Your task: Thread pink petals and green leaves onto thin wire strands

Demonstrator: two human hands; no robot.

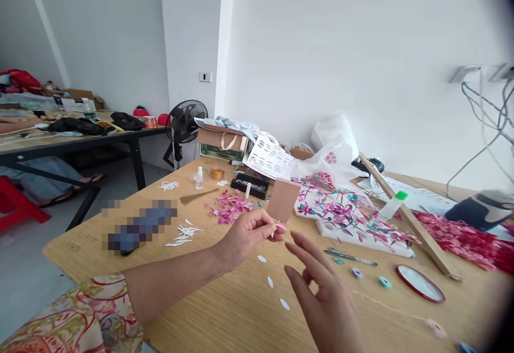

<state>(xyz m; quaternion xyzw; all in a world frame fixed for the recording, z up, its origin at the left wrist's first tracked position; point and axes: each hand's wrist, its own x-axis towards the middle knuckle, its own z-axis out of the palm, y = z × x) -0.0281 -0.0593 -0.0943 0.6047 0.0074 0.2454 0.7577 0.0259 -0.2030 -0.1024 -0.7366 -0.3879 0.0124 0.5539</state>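
Note:
In a pinch, my left hand holds a small pink petal with a bit of white at its lower side. Close by on the right, my right hand has its fingers apart and nothing visible in them. On the table below the hands lie three white leaf-shaped pieces in a loose row. A pale pink thread runs from a pink spool toward my right hand, where its end is hidden. Beyond my left hand is a pile of pink petals.
White strips lie left of my forearm. Pink flower sprays rest on white foam at right, near a pen, a round red-rimmed mirror and a wooden bar. A fan stands behind; another person's arm shows far left.

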